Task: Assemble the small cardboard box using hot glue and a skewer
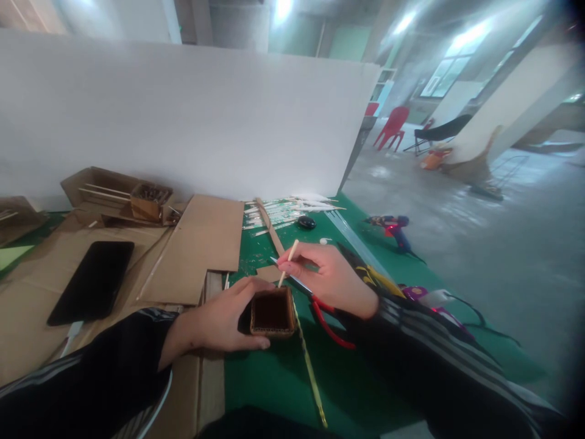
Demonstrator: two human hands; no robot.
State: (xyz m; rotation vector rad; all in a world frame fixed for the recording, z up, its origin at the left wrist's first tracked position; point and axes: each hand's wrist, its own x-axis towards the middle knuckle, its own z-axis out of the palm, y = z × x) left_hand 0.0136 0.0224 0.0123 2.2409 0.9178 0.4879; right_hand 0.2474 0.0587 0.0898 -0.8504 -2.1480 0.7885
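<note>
My left hand (223, 317) is closed around the left side of a small open-topped cardboard box (273, 333), its thumb along the near side and fingers at the far left corner. Between the thumb and fingers of my right hand (326, 274) is a thin wooden stick (289, 262), tilted, its lower end at the box's far rim. Whether that end touches the rim I cannot tell. Red-handled scissors (329, 329) lie partly under my right hand. A thin yellowish twisted rod (311, 372) lies just right of the box on the green tabletop (265, 402).
Cardboard sheets (201, 244) and a black phone (91, 281) with a cable cover the left side. Behind them stands a carton (105, 183) with sticks. Several white sticks (278, 213) lie at the back. Glue sticks (361, 244), yellow-handled pliers (381, 281) and a hot glue gun (397, 233) are at right.
</note>
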